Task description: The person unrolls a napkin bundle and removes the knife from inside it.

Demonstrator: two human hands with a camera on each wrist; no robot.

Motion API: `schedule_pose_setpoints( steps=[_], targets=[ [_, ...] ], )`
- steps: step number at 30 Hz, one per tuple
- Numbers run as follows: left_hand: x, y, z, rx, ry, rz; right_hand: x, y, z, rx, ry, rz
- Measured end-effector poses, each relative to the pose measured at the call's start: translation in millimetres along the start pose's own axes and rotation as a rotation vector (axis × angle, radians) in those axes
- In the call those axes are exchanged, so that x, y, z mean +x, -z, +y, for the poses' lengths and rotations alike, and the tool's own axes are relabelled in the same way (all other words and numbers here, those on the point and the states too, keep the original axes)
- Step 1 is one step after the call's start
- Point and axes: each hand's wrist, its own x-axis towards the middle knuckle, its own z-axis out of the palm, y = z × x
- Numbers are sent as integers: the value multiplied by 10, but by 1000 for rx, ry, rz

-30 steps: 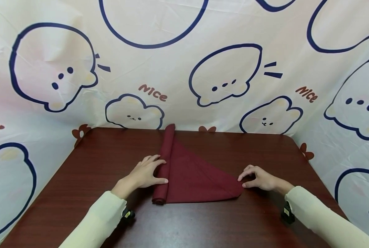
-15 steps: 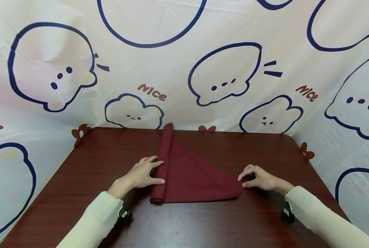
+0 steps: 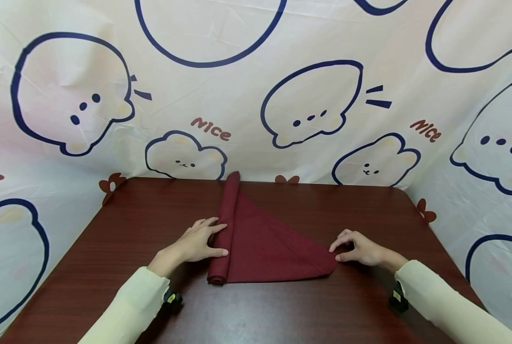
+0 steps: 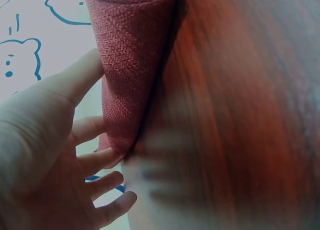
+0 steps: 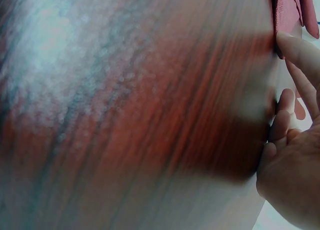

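Observation:
A dark red woven cloth (image 3: 273,248) lies on the table, its left side wound into a long roll (image 3: 229,205) and its right side a flat, tapering flap. My left hand (image 3: 190,243) touches the roll from the left, thumb and index finger resting on it. In the left wrist view those fingers (image 4: 97,160) are spread and fairly straight along the roll (image 4: 132,55), whose spiral end shows at the top. At the flap's right end, my right hand (image 3: 361,248) pinches the edge between thumb and index finger. The right wrist view shows only a bit of cloth (image 5: 287,12) by the thumb.
The dark brown wooden table (image 3: 282,315) reflects light near its front. A pale curtain (image 3: 247,95) with blue cartoon outlines surrounds its back and sides. Black devices sit under the left wrist (image 3: 173,298) and the right wrist (image 3: 398,297).
My left hand and the roll shifted slightly left during the first half second, then stayed nearly still. The right hand has held its place at the flap's end.

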Motion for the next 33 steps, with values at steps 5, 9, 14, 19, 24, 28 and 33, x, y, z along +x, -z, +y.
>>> schedule_pose_setpoints(
  steps=[5,9,14,19,24,28,33],
  targets=[
    [22,24,23,4,-13,-1,2,2,-1,1,-5,-3],
    [55,61,64,10,-27,10,4,7,-7,1,-17,-5],
    [85,90,129,1,-42,23,4,4,5,-1,-16,-5],
    [95,86,172,-9,-57,44,1,-1,13,-1,-6,-3],
    [117,72,201,-12,-67,61,-10,1,19,-2,-5,2],
    [130,64,213,-10,-69,69,-8,3,18,-8,-7,2],
    [146,38,233,5,-80,74,-2,0,13,-7,3,6]
  ],
)
